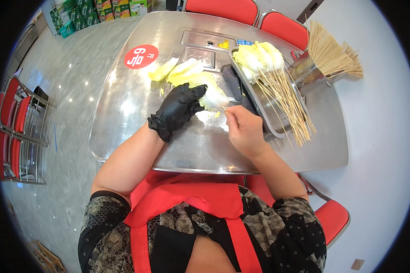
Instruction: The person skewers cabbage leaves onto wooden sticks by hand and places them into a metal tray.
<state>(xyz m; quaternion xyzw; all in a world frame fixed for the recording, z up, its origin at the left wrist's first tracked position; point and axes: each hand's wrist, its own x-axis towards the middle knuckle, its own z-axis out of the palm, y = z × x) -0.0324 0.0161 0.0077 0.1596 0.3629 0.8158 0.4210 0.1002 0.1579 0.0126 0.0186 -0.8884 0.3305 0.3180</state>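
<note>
In a black glove, my left hand [179,109] grips a napa cabbage leaf [214,95] by its side, above the steel table. My bare right hand [246,128] pinches a thin bamboo skewer [224,108] at the white base of that leaf. Most of the skewer is hidden by my fingers and the leaf. Beyond the glove lie loose cabbage leaves [186,70], yellow at the edges. To the right, a metal tray [275,117] carries skewered cabbage leaves [259,58], their bamboo sticks [287,105] pointing towards me and over the tray's rim.
A steel container [304,71] of bamboo skewers [323,47] stands behind the tray, by the white wall. Red chairs [222,10] line the far side of the steel table [123,119]. More chairs [20,114] stand at left. Stacked drink cartons [89,13] are at the far left.
</note>
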